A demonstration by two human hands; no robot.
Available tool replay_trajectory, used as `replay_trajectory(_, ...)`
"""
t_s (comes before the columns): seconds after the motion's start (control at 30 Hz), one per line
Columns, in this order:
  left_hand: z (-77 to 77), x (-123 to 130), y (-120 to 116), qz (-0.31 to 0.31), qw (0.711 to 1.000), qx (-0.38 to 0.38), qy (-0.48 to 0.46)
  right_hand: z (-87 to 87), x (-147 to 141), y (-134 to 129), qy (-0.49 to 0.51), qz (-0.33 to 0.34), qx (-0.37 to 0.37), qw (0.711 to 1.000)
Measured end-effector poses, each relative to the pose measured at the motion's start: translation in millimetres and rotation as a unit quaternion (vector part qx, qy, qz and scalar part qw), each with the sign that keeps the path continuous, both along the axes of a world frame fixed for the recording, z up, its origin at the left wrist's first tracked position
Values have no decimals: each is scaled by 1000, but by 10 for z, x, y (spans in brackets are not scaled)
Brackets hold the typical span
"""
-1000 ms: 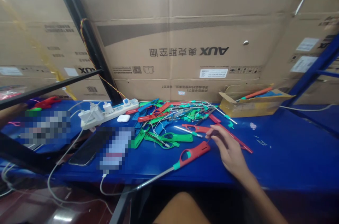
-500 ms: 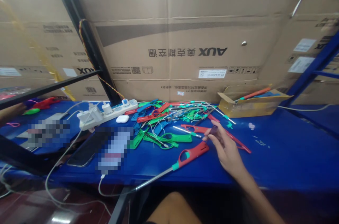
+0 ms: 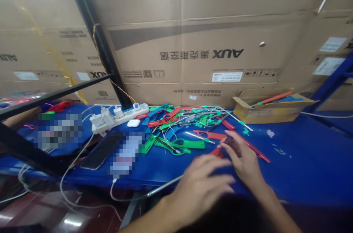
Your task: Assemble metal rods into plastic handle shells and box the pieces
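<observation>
My right hand (image 3: 245, 159) pinches a small dark purple, translucent piece (image 3: 233, 144) between thumb and fingers, above the blue table. Beside it, my left hand (image 3: 201, 183) is stretched out with its fingers apart, somewhat blurred. Beneath the left hand lies a long-necked lighter (image 3: 165, 185); its metal tube shows, while most of its red handle is covered. Behind the hands is a metal tube with a green collar (image 3: 200, 137), near red handle halves (image 3: 209, 134) and a green handle half (image 3: 193, 144).
A heap of red, green and blue lighter parts (image 3: 176, 119) spreads across the table (image 3: 309, 163). An open carton (image 3: 264, 114) stands behind at right. Two phones, one dark (image 3: 103, 150), a power strip (image 3: 129, 115) and a white earphone case (image 3: 133, 123) lie left. Another person's arm (image 3: 19, 121) shows far left.
My left hand has come into view from below, over the red lighter handle. My right hand still holds the dark piece. The whole view has shifted slightly.
</observation>
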State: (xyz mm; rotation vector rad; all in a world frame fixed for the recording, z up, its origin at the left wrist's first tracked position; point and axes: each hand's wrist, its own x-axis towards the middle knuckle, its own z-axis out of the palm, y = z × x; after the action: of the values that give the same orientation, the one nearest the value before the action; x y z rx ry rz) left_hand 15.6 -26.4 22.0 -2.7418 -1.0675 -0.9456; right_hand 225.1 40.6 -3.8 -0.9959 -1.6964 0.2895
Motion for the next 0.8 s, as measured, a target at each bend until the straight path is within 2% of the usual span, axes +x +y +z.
replay_trajectory(0.07,-67,-97,84,40,999,-14,-25,36,-19,-14,-31,-26,28,999)
replay_trajectory(0.1,-114,-138,115,54,998,8,-28,55,-28,-23,-43,-30,44,998)
replay_trajectory(0.2,-253,-204,160,58,997,41,28,87,-39,-49,-67,-13,80,994)
replay_trajectory(0.27,-296,-208,169,39,997,34,54,85,-37,-62,-75,7,83,994)
replay_trajectory(0.37,-265,-210,172,10,997,0,71,66,-43,-74,-88,30,91,991)
replay_trajectory(0.57,-90,-286,137,-66,993,-49,83,70,-75,-111,-102,41,113,987)
replay_trajectory(0.73,-137,-262,140,38,997,-15,71,75,-40,-141,-88,41,94,991)
replay_trajectory(0.8,-197,-237,153,45,996,-4,75,48,-20,-133,-71,41,87,993)
